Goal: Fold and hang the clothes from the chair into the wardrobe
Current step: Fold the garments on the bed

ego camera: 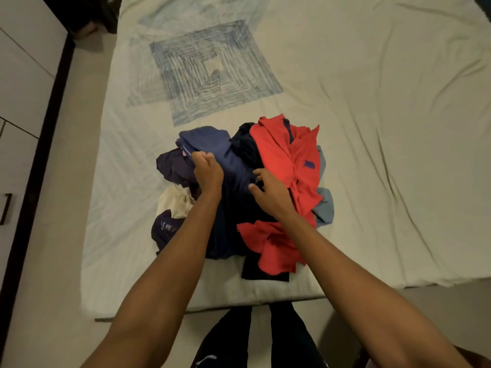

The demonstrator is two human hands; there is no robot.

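Note:
A heap of crumpled clothes lies near the front edge of the bed (372,128). It holds a blue garment (212,142), a red shirt (287,155) with a small dark logo, a dark purple piece (172,166), a cream piece (175,200) and a grey-blue piece (324,208). My left hand (208,171) grips a fold of the blue garment at the heap's left. With fingers spread and relaxed, my right hand (271,189) rests on the dark navy cloth beside the red shirt.
The bed's pale sheet has a blue square pattern (210,73) behind the heap. A white wardrobe front (24,88) with a dark edge runs along the left. A strip of floor lies between it and the bed. My dark trousers (255,338) show below.

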